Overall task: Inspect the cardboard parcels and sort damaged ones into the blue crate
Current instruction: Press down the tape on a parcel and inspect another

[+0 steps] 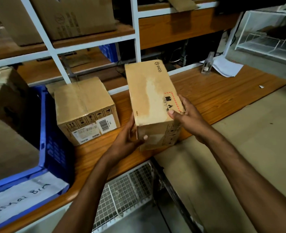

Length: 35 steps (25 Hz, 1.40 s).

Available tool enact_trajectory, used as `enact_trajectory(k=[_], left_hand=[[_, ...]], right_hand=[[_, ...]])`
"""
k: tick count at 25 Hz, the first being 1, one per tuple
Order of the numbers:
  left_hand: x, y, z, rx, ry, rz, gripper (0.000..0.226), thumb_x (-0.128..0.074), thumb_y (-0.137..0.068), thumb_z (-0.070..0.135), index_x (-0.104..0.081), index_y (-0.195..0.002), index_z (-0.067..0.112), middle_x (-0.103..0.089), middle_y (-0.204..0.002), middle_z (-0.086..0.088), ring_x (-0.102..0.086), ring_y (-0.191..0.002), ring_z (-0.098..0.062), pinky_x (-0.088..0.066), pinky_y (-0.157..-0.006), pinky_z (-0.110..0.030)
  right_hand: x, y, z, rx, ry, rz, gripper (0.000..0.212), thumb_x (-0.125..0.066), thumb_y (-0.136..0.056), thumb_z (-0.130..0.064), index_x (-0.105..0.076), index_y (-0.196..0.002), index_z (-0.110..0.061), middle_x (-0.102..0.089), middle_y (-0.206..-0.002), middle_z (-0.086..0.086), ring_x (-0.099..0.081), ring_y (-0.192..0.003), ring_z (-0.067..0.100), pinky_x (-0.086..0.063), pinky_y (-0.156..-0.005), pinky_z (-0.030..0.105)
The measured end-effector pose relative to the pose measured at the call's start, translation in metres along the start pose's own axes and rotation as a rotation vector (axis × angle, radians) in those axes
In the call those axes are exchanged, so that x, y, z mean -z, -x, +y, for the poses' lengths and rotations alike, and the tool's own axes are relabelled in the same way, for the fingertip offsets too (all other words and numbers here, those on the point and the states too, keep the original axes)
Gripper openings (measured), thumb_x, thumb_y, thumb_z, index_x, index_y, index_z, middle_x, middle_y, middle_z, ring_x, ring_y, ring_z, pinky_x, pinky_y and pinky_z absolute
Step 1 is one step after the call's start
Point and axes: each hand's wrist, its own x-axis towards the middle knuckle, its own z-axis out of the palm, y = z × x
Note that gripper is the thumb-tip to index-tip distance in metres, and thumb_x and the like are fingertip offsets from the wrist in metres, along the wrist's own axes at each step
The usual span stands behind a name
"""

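Head view: both hands (128,137) around parcel (153,101).

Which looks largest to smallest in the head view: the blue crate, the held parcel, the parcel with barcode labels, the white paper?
1. blue crate, though nearness enlarges it
2. held parcel and parcel with barcode labels: too alike to rank
3. white paper

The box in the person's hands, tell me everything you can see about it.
The long box is plain brown cardboard with PICO printed near its far end. A pale scuffed patch runs along its top, where a red-dashed label looks torn. Handling symbols mark its near end. It lies lengthwise, pointing away, over the wooden table. The left hand grips its near left corner and the right hand its right side.
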Motion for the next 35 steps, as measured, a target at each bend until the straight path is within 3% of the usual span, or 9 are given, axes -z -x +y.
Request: enact_trajectory(k=[3, 8, 13, 16, 18, 21, 27, 31, 35], left_hand=[[-0.008, 0.001, 0.018, 0.033, 0.033, 0.101, 0.075, -0.063, -0.096, 0.049, -0.032, -0.161, 0.028, -0.049, -0.154, 0.013, -0.051, -0.131, 0.004, -0.05, -0.093, -0.012], [-0.014, -0.018, 0.032, 0.135, 0.099, 0.353, 0.062, -0.062, -0.09, 0.064, -0.067, -0.13, 0.016, -0.072, -0.123, 0.001, -0.069, -0.109, -0.013, -0.061, -0.091, -0.039], [-0.007, -0.002, 0.028, 0.035, 0.035, 0.216, 0.059, -0.06, -0.094, 0.054, -0.057, -0.143, 0.021, -0.066, -0.132, 0.009, -0.066, -0.113, -0.002, -0.06, -0.086, -0.024], [-0.006, 0.0, 0.031, -0.02, 0.08, 0.122, 0.076, -0.071, -0.094, 0.036, -0.032, -0.16, 0.031, -0.05, -0.145, 0.021, -0.055, -0.12, 0.013, -0.055, -0.088, -0.015], [-0.002, -0.017, 0.039, -0.018, 0.099, 0.244, 0.087, -0.077, -0.09, 0.042, -0.028, -0.161, 0.037, -0.049, -0.149, 0.019, -0.053, -0.125, 0.005, -0.056, -0.095, -0.026], [-0.004, -0.05, 0.058, -0.013, 0.157, 0.484, 0.069, -0.064, -0.094, 0.061, -0.044, -0.154, 0.033, -0.063, -0.142, 0.008, -0.063, -0.125, -0.014, -0.055, -0.103, -0.05], [-0.022, -0.054, 0.057, -0.093, 0.137, 0.581, 0.048, -0.056, -0.105, 0.045, -0.053, -0.149, 0.027, -0.067, -0.132, 0.011, -0.066, -0.115, -0.002, -0.058, -0.099, -0.035], [-0.017, -0.04, 0.05, -0.158, 0.1, 0.515, 0.049, -0.053, -0.107, 0.04, -0.047, -0.154, 0.026, -0.064, -0.138, 0.012, -0.062, -0.119, 0.003, -0.056, -0.094, -0.019], [0.007, -0.028, 0.036, -0.136, 0.15, 0.312, 0.049, -0.049, -0.109, 0.03, -0.041, -0.156, 0.028, -0.059, -0.144, 0.009, -0.061, -0.125, -0.004, -0.055, -0.1, -0.024]], right_hand=[[-0.002, -0.005, 0.005, -0.025, -0.04, 0.01, 0.063, -0.06, -0.103, -0.025, -0.032, -0.159, -0.034, -0.061, -0.136, -0.012, -0.059, -0.122, 0.01, -0.05, -0.106, 0.045], [-0.011, 0.002, 0.003, -0.005, -0.031, 0.182, 0.049, -0.061, -0.103, -0.021, -0.047, -0.149, -0.031, -0.066, -0.12, -0.013, -0.067, -0.104, 0.006, -0.057, -0.082, 0.032], [0.003, -0.023, -0.026, -0.16, 0.018, 0.102, 0.035, -0.056, -0.101, -0.053, -0.065, -0.122, -0.027, -0.076, -0.105, -0.007, -0.074, -0.091, 0.015, -0.061, -0.083, 0.041], [0.001, -0.035, -0.027, -0.142, 0.083, 0.142, 0.035, -0.062, -0.095, -0.05, -0.069, -0.119, -0.025, -0.077, -0.105, -0.007, -0.073, -0.096, 0.019, -0.057, -0.093, 0.049], [-0.005, -0.023, -0.02, -0.09, 0.119, 0.155, 0.032, -0.06, -0.099, -0.045, -0.067, -0.124, -0.027, -0.074, -0.114, -0.007, -0.069, -0.103, 0.018, -0.055, -0.095, 0.046], [-0.006, -0.002, -0.009, -0.047, 0.218, 0.211, 0.039, -0.047, -0.104, -0.055, -0.066, -0.12, -0.026, -0.071, -0.114, -0.005, -0.065, -0.104, 0.019, -0.053, -0.091, 0.041], [0.0, -0.013, -0.034, -0.039, 0.39, 0.342, 0.052, -0.038, -0.101, -0.068, -0.062, -0.096, -0.023, -0.068, -0.085, -0.007, -0.065, -0.078, 0.015, -0.047, -0.064, 0.032], [0.002, -0.01, -0.028, 0.005, 0.129, 0.25, 0.058, -0.047, -0.093, -0.076, -0.049, -0.126, -0.028, -0.067, -0.116, -0.006, -0.071, -0.097, 0.014, -0.06, -0.087, 0.049], [0.045, -0.044, -0.055, 0.254, 0.033, 0.266, 0.065, -0.025, -0.098, -0.075, -0.037, -0.155, -0.045, -0.025, -0.169, -0.006, -0.026, -0.152, 0.014, -0.024, -0.123, 0.053]])
